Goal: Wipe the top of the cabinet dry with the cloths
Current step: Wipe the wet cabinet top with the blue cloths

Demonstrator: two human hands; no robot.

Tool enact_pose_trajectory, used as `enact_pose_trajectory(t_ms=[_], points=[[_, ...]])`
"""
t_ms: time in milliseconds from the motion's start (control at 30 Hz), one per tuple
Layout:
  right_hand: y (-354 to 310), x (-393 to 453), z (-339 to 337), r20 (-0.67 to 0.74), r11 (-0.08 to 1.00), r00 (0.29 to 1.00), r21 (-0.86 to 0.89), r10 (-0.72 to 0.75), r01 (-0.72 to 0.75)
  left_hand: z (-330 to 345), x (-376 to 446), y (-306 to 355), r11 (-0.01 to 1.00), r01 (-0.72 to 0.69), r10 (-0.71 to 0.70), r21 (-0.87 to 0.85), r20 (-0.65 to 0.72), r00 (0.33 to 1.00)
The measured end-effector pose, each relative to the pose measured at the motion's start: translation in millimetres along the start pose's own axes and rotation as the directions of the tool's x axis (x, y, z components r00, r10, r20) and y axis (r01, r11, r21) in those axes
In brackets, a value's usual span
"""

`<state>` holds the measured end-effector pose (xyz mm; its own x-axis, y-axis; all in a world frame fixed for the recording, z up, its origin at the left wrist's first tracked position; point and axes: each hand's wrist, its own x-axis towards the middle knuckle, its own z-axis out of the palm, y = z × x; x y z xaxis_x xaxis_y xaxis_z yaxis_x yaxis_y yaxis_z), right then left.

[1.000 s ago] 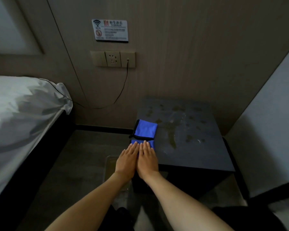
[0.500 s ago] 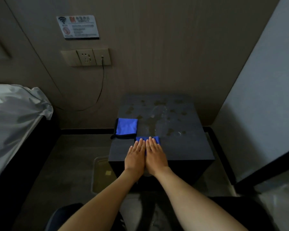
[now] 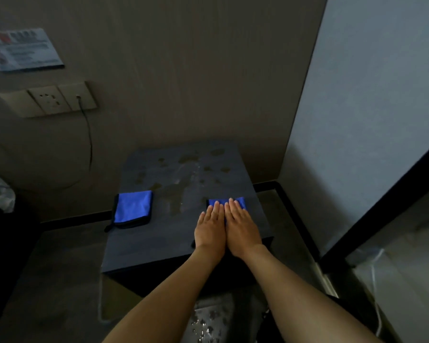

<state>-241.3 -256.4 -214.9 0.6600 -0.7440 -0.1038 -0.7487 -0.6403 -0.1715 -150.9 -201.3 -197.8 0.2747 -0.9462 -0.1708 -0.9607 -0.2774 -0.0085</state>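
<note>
Over on the far left there's a wall notice (image 3: 22,49), too blurred to read, and under it a socket plate (image 3: 48,100) with a dark cable (image 3: 89,144) plugged in and hanging down the wall. Next comes the dark cabinet (image 3: 144,243), with wet blotches all over the back half of its top. A folded blue cloth (image 3: 133,209) sits on its left edge, touched by nothing, with a black strap poking out over the side. Then your hands: your left hand (image 3: 209,230) and your right hand (image 3: 242,230) lie flat side by side, fingers straight and together, pressing down on a second blue cloth (image 3: 240,201) near the right edge. Only its far strip shows past your fingertips. A pale wall (image 3: 369,120) closes off the right.
</note>
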Motion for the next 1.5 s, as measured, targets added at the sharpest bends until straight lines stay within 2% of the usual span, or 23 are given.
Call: enact_pose_trajectory(t_ms=[333, 533, 633, 733, 1000, 1133, 1300, 1433, 1500], points=[[54.6, 16.4, -20.5, 0.026, 0.999, 0.999, -0.034, 0.028, -0.027, -8.3, 48.0, 45.3, 1.000, -0.026, 0.026, -0.015, -0.016, 1.000], [60.2, 30.2, -23.4, 0.008, 0.996, 0.997, 0.044, 0.082, -0.083, -8.5, 69.3, 41.3, 0.996, -0.083, 0.082, -0.036, -0.035, 0.996], [57.4, 39.6, -23.7, -0.001, 0.997, 0.997, -0.013, 0.081, -0.081, -9.4, 72.4, 31.3, 0.994, -0.091, 0.089, -0.053, -0.043, 0.995], [39.3, 50.8, -18.9, 0.001, 0.995, 0.999, -0.088, 0.055, -0.054, -6.2, 70.1, 8.6, 0.997, -0.071, 0.068, -0.038, -0.066, 0.996], [-56.7, 80.5, -2.3, 0.022, 0.999, 0.999, -0.031, -0.035, 0.036, -12.5, 46.7, -88.0, 0.998, 0.015, -0.013, 0.057, -0.026, 1.000], [-88.0, 86.9, 2.4, 0.031, 1.000, 0.999, -0.001, -0.024, 0.024, -14.7, 34.4, -119.4, 0.999, 0.048, -0.047, 0.010, -0.056, 0.997], [-123.3, 95.7, 5.2, 0.034, 0.998, 0.999, 0.064, -0.025, 0.023, -22.7, 14.8, -161.8, 0.979, 0.169, -0.184, -0.111, -0.135, 0.974], [-140.2, 103.7, 8.0, 0.040, 0.996, 0.998, 0.076, -0.045, 0.042, -17.6, 5.7, -191.5, 0.942, 0.291, -0.309, -0.166, -0.097, 0.946], [-147.3, 106.5, 7.6, 0.043, 0.996, 0.997, 0.069, -0.062, 0.058, -8.4, -0.8, -200.9, 0.932, 0.312, -0.327, -0.183, -0.061, 0.943]])
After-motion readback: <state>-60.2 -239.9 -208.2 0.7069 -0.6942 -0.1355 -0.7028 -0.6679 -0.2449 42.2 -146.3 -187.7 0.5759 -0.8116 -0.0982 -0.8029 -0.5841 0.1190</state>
